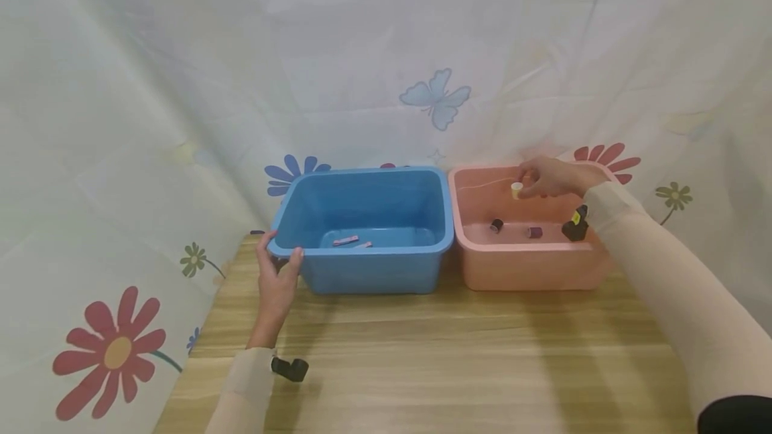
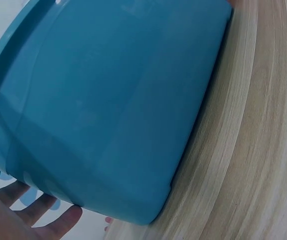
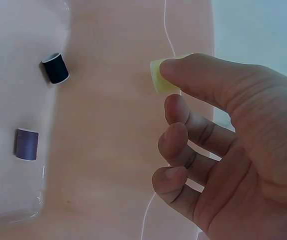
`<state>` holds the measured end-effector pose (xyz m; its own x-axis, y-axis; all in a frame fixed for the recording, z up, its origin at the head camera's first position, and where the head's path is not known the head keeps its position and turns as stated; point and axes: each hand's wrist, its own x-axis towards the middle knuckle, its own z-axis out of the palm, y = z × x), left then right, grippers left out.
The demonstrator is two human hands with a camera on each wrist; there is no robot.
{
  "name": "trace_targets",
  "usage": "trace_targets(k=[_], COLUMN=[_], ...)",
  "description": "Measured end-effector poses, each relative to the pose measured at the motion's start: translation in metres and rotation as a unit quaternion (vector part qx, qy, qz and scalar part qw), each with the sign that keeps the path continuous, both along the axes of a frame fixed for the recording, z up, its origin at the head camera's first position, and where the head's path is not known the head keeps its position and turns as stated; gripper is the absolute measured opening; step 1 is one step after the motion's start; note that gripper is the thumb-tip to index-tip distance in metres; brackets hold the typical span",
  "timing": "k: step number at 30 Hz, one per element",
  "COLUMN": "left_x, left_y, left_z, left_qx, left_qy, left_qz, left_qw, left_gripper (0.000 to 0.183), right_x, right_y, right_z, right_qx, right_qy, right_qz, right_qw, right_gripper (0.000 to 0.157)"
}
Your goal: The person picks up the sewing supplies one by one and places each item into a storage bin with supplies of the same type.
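My right hand (image 1: 551,176) is over the pink basin (image 1: 537,270) and pinches a pale yellow thread spool (image 3: 163,77) between thumb and fingers, near the basin's back wall. A dark thread spool (image 3: 56,68) and a purple thread spool (image 3: 27,144) lie on the basin's floor, apart from each other. At the front left corner of the blue basin (image 1: 368,273), my left hand (image 1: 279,286) grips the rim. Its thumb is at the front, and in the left wrist view several fingers (image 2: 58,222) show at the basin's side.
Two small pink-and-white strips (image 1: 346,241) lie inside the blue basin. The basins stand side by side on a wood-grain table (image 1: 422,360), against a flowered curtain (image 1: 362,52). A thin white thread (image 1: 488,183) runs along the pink basin's back wall.
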<state>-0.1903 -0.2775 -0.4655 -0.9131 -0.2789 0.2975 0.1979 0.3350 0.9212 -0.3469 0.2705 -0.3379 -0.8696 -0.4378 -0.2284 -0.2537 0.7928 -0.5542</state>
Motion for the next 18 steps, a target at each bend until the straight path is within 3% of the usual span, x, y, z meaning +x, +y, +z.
trace_targets(k=[4, 11, 17, 18], left_x=[0.000, 0.001, 0.016, 0.018], left_y=[0.000, -0.001, 0.010, 0.011], left_z=[0.000, 0.003, 0.026, 0.028], left_qx=[0.005, 0.008, 0.005, 0.006], left_qy=[-0.004, -0.016, -0.020, -0.018], left_qz=[-0.005, -0.008, -0.015, -0.016], left_qw=[1.0000, 0.9998, 0.9997, 0.9997], left_gripper=[0.069, 0.069, 0.069, 0.069], right_x=[-0.001, 0.001, 0.005, 0.006], right_y=[0.001, 0.005, 0.006, 0.007], right_z=[-0.004, -0.003, -0.002, -0.001], right_qx=[-0.001, 0.011, 0.015, 0.027], right_qy=[0.004, -0.004, -0.019, -0.041], right_qz=[0.000, 0.014, 0.019, 0.026], right_qw=[1.000, 1.000, 1.000, 0.998], right_gripper=[0.036, 0.061, 0.069, 0.072])
